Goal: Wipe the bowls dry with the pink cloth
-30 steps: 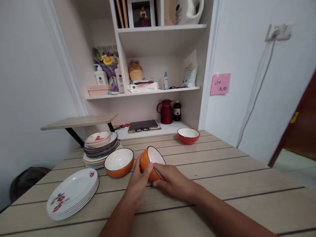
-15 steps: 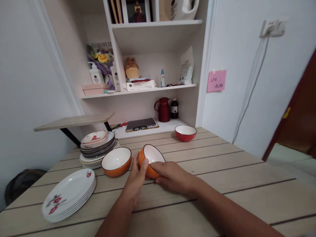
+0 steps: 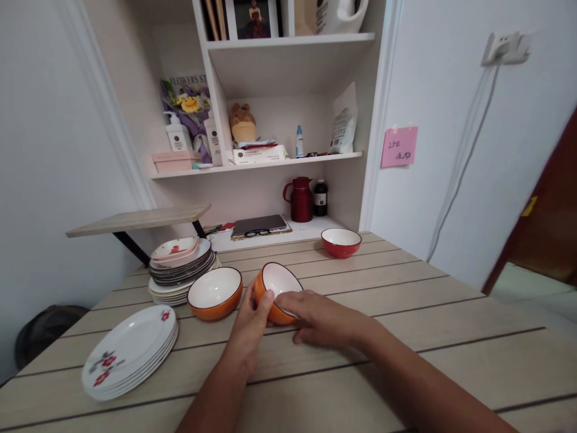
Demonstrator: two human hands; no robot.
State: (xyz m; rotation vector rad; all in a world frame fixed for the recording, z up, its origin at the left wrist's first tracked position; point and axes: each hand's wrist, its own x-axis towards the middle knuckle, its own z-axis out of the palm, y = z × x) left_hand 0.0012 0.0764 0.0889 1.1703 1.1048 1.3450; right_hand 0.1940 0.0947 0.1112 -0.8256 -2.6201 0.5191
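Observation:
A tilted orange bowl (image 3: 283,280) with a white inside and dark rim is held just above or on the wooden table (image 3: 360,391); its underside is partly hidden. My left hand (image 3: 253,314) is closed on its left side, thumb over the near wall. At the right of the bowl, my right hand (image 3: 318,316) reaches its fingers over the rim, while its thumb hangs apart below. Left of it, a second orange bowl (image 3: 215,288) stands upright. Farther back on the right sits a red bowl (image 3: 341,243).
Flower-patterned white plates (image 3: 130,352) are stacked at the front left. Behind them rises a mixed pile of plates and small dishes (image 3: 183,264), close to a raised wooden shelf (image 3: 139,219). A red jug (image 3: 301,199) and a laptop (image 3: 259,225) rest on the cabinet ledge.
My right thumb has come away from the bowl's outer wall, and that hand has opened slightly. The bowl stays tilted in my left hand. The view has shifted a little.

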